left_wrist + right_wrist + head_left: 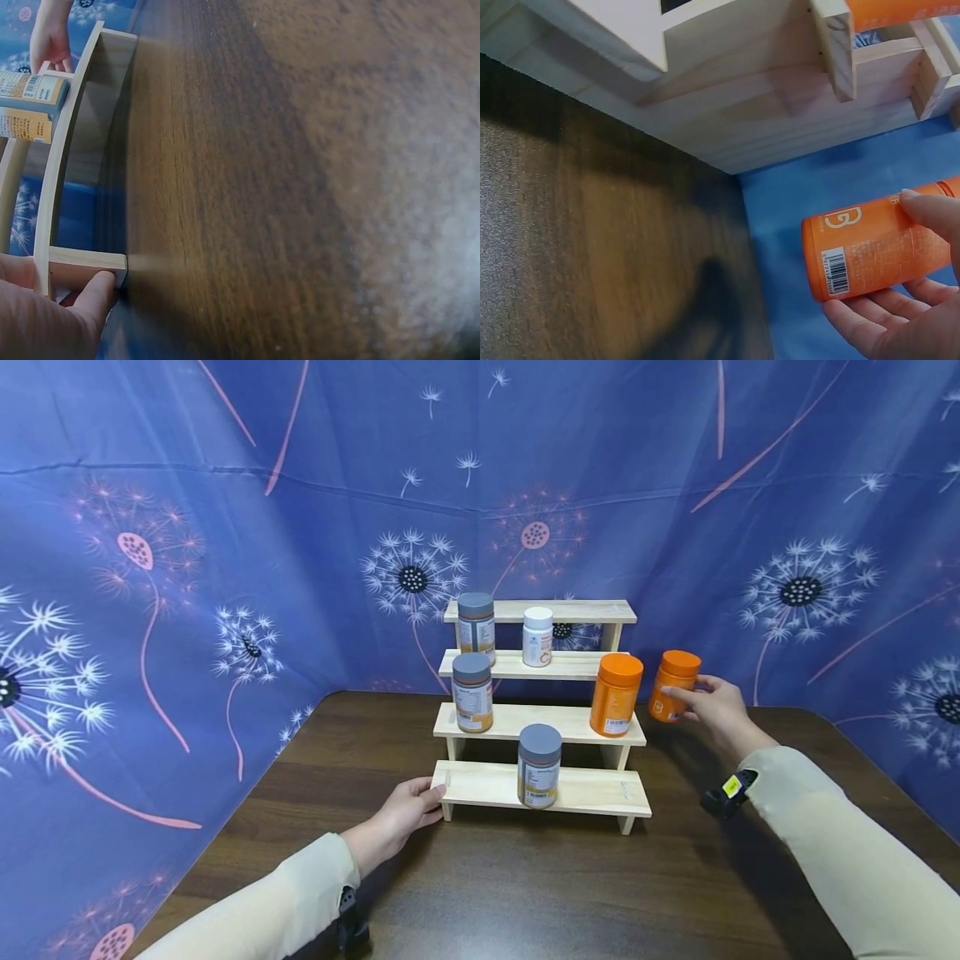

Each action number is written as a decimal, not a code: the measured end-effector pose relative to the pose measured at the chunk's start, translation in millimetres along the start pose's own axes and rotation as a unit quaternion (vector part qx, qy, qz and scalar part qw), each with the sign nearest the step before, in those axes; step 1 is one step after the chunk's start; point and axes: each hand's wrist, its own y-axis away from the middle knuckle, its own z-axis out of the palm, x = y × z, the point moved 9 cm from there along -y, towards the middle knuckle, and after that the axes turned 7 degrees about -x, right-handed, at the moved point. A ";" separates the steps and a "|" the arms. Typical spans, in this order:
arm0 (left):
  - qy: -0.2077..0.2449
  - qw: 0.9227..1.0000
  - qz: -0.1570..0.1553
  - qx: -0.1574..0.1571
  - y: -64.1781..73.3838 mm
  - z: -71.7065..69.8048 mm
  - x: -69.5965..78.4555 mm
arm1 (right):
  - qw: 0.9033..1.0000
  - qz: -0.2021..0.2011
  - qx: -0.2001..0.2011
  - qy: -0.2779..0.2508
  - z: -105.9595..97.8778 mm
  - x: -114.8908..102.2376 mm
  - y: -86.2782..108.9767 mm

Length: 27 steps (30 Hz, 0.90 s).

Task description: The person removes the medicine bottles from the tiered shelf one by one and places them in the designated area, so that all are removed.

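Observation:
My right hand [716, 706] grips an orange bottle [673, 687] to the right of the wooden tiered shelf [420, 783]. In the right wrist view, the thumb lies on one side of this orange bottle [870, 251] and the fingers on the other. With thumb and fingers, my left hand [408, 814] holds the left end of the lowest tier; the left wrist view shows the hand [52, 315] around the end support. A second orange bottle [617, 695] stands at the right end of the second tier from the bottom. A grey-lidded bottle [538, 767] stands on the lowest tier.
Two more grey-lidded bottles, one higher [476, 628] and one lower [472, 693], stand on the shelf's left side. A small white bottle [537, 637] stands on the third tier. The shelf rests on a dark wooden table [525, 893] before a blue dandelion-patterned cloth [300, 568].

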 end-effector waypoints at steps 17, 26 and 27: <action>0.005 1.000 0.002 -0.001 0.9 -0.4 -1.7 | 0.998 0.030 -0.041 -0.035 25.1 28.1 -9.8; 0.008 1.000 0.005 -0.007 0.1 0.6 0.2 | 0.998 0.030 -0.042 -0.029 27.4 38.9 -13.2; 0.009 1.000 0.005 -0.009 0.0 1.1 0.8 | 0.998 0.034 -0.043 -0.031 26.9 40.4 -13.3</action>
